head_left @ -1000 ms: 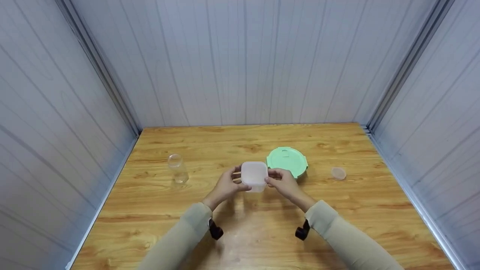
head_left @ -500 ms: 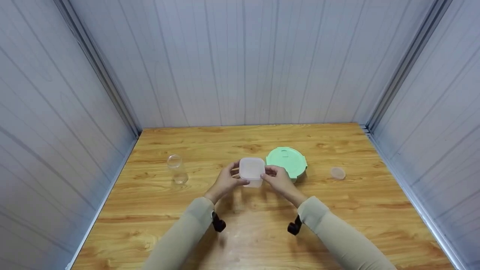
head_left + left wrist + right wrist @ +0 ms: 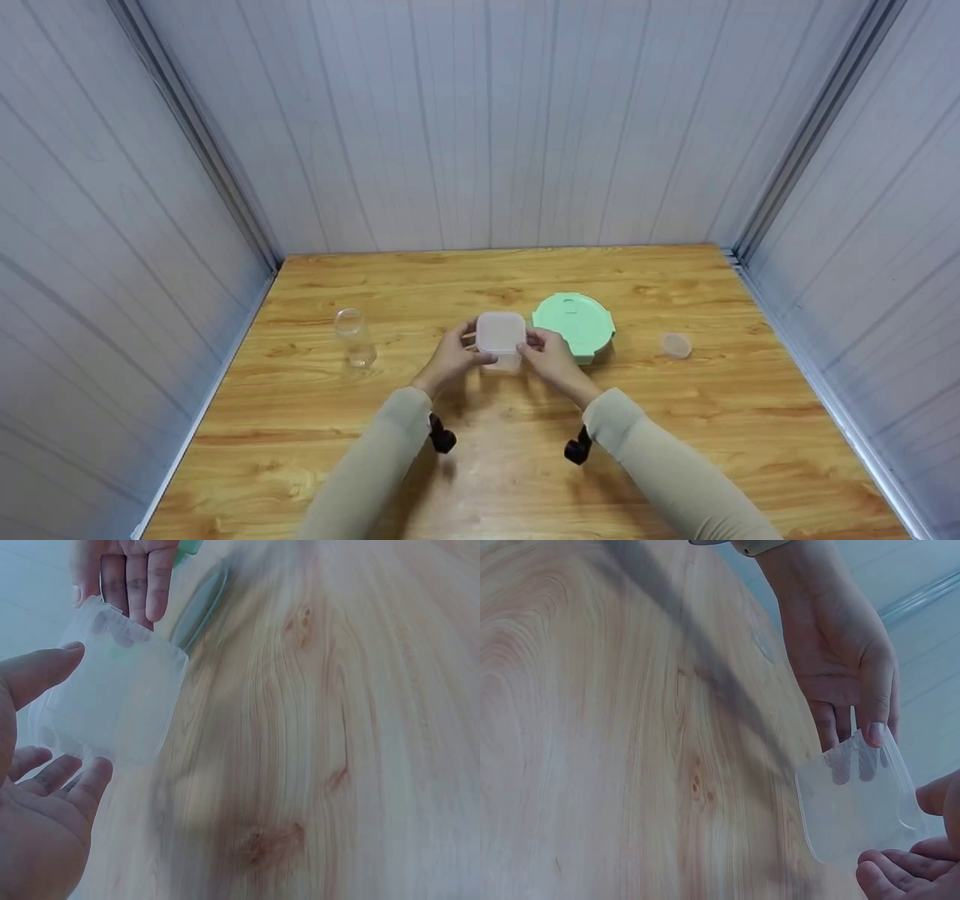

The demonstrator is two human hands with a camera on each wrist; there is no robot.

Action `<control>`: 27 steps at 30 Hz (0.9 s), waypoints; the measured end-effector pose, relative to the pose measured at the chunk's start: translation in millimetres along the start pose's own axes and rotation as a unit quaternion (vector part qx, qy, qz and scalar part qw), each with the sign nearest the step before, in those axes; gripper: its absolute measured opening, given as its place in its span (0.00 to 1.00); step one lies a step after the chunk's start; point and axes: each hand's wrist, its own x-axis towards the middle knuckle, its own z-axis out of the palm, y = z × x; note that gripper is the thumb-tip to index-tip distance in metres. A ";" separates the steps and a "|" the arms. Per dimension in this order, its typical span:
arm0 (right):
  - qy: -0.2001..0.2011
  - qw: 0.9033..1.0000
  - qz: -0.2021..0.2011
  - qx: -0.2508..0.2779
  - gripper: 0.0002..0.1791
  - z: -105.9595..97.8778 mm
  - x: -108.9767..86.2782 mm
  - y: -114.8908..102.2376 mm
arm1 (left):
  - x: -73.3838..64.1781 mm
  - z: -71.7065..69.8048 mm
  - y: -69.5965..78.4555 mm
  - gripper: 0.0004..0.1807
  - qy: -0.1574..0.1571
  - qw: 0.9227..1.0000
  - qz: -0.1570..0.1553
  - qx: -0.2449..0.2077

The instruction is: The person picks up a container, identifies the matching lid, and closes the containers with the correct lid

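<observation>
A small square plastic food container (image 3: 501,334), frosted and see-through, is held above the table between both hands. A flat whitish lid appears to cover its top. My left hand (image 3: 451,358) grips the left side, with the thumb at the near edge; in the left wrist view the left fingers (image 3: 88,784) curl at the container's side. My right hand (image 3: 553,364) pinches the right side, thumb in front. In the right wrist view the frosted container (image 3: 847,814) shows the far hand's fingers through its wall. Just behind the right hand sits a round container with a green lid (image 3: 572,322).
A clear cylindrical jar (image 3: 355,337) stands at the left of the wooden table (image 3: 480,480). Toward the right lies a small round translucent lid or dish (image 3: 676,345). Pale panelled walls (image 3: 480,135) enclose the table at the back and both sides.
Both hands have carried the square container slightly away from the body and to the left, keeping their grip. The jar, green-lidded container and small round piece have stayed put.
</observation>
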 end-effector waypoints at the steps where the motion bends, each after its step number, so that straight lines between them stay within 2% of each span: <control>1: 0.000 1.000 -0.001 -0.004 0.21 0.5 0.9 0.9 | 1.1 -0.3 -0.8 0.46 -0.001 1.000 -0.001 0.000; 15: -0.008 1.000 0.005 -0.022 0.25 4.9 3.7 6.3 | 5.9 -1.6 -11.6 0.46 -0.015 1.000 0.007 -0.001; 27: 0.003 0.999 -0.015 -0.037 0.28 6.9 1.1 9.5 | 7.9 0.4 -14.7 0.43 -0.013 1.000 0.013 -0.014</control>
